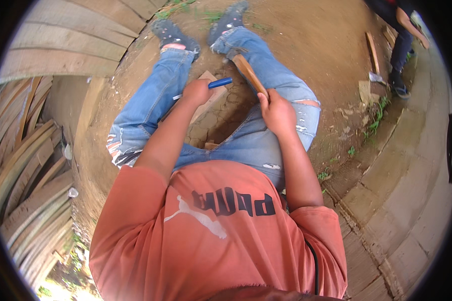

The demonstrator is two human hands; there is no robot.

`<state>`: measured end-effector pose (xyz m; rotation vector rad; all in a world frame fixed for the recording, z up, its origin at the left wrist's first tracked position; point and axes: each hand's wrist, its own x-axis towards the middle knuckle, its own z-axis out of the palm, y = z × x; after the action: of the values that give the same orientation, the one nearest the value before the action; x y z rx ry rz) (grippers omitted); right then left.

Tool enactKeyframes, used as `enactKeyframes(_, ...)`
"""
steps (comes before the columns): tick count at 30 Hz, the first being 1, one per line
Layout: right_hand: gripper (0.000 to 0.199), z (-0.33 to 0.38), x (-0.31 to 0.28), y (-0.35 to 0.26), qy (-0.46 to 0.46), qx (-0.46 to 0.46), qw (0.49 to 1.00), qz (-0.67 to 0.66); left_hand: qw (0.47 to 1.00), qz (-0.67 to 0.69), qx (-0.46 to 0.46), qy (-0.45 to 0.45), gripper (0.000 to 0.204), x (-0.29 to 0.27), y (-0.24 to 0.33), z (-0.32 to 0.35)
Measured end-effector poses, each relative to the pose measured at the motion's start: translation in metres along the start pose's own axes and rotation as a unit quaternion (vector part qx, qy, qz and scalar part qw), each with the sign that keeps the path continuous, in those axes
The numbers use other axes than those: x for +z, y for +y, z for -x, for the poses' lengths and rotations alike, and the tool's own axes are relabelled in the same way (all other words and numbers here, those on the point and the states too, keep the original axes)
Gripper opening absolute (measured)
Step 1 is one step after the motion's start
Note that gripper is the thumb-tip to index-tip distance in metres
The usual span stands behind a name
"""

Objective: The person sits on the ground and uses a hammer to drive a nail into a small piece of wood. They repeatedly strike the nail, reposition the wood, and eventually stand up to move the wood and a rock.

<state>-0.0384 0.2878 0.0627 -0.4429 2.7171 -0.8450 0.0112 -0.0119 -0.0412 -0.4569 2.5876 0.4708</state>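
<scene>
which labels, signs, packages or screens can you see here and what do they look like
Shirt print: on the chest of the person's orange T-shirt, lower middle; a white leaping-animal shape beside dark block lettering.
No packages, signs or screens show.

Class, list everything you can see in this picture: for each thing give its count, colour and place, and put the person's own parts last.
Chisel: one, blue handle, in the left hand, over the wood block.
Hammer: one, brown wooden handle, in the right hand, lying over the right knee.
Wood block: one, pale, on the ground between the legs.
Planks: a stack, grey-brown, far left.
Wood scraps: a few, brown, on the dirt at upper right.
Other person: one, dark clothes, top right corner.
Kerb: grey stone, curving down the right.
Left hand: closed round the chisel.
Right hand: closed round the hammer.
</scene>
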Motion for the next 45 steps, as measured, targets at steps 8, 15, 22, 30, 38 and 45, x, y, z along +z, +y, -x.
enactKeyframes(8,0.039,0.000,0.002,0.007,-0.014,-0.004,1.000,0.001,0.995,-0.052,0.029,0.075,0.028,0.026,0.007,0.013)
enactKeyframes(15,0.039,0.002,-0.007,0.006,-0.038,-0.012,0.999,0.003,0.989,-0.079,0.035,0.119,0.020,0.028,0.009,0.000)
enactKeyframes(22,0.040,0.003,-0.007,0.007,-0.050,-0.002,0.999,-0.002,0.992,-0.078,0.034,0.095,0.027,0.025,0.011,-0.003)
enactKeyframes(30,0.040,0.005,-0.010,0.006,-0.053,0.006,0.998,-0.040,0.997,0.002,0.014,0.082,0.052,0.034,-0.005,0.031)
enactKeyframes(38,0.045,0.062,-0.068,0.040,0.077,0.010,0.988,-0.136,0.983,-0.089,0.046,0.152,0.089,0.046,0.001,0.057)
enactKeyframes(45,0.047,0.196,-0.148,0.167,0.088,0.358,0.929,0.045,0.987,-0.115,-0.028,0.110,0.093,0.042,-0.004,0.046)
